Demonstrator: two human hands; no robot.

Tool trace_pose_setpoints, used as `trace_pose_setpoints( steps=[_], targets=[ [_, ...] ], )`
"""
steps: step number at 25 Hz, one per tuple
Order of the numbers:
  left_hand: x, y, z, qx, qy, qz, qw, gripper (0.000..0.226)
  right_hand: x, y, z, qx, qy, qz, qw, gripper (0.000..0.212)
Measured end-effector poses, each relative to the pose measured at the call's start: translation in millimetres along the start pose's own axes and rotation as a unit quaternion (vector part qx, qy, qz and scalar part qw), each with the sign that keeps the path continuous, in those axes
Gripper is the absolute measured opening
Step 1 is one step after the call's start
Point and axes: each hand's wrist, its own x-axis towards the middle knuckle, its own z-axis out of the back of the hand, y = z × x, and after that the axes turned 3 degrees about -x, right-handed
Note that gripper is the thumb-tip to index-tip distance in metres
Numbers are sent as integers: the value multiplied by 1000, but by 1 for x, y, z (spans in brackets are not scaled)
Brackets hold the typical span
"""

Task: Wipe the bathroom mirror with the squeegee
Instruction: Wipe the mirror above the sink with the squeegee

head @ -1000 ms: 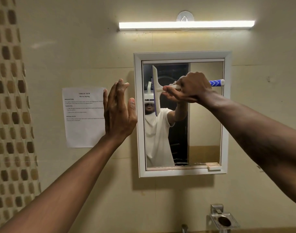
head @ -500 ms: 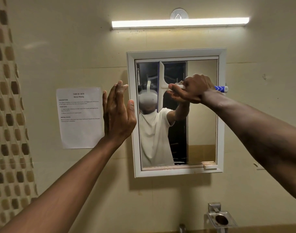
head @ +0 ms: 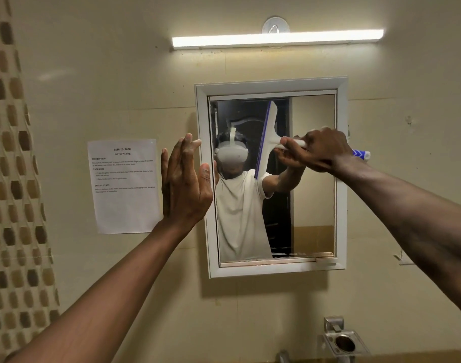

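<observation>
A white-framed mirror [head: 313, 195] hangs on the beige wall. My right hand [head: 319, 149] grips the handle of a white squeegee [head: 267, 142] whose blade stands nearly upright against the glass, in the upper middle of the mirror. The blue end of the handle sticks out to the right of my fist. My left hand [head: 183, 184] is flat and open, fingers up, resting against the mirror's left frame edge and holding nothing. The glass reflects a person in a white shirt.
A printed task sheet [head: 123, 186] is stuck to the wall left of the mirror. A tube light [head: 276, 39] glows above. A metal holder [head: 344, 341] is fixed below right, and patterned tiles [head: 12, 205] cover the far left wall.
My right hand has drawn the squeegee rightward across the glass, from near the left edge to the middle. My left hand has stayed by the frame.
</observation>
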Motion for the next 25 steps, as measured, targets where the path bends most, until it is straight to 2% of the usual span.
trace_pose_setpoints(
  steps=[6, 11, 17, 22, 25],
  targets=[
    [4, 6, 2, -8, -16, 19, 1000, 46, 24, 47, -1, -69, 16, 121, 990, 98],
    [5, 15, 5, -2, -8, 11, 1000, 46, 50, 72, -2, -67, -12, 159, 985, 88],
    [7, 30, 5, 12, -17, 26, 999, 47, 61, 74, -6, -48, -13, 137, 989, 79],
    [7, 25, -4, 11, -7, 16, 1000, 47, 63, 52, -6, -25, 15, 109, 994, 97],
    [8, 21, -7, 9, -6, 16, 1000, 46, 58, 31, 3, -29, 12, 103, 994, 89]
  ],
)
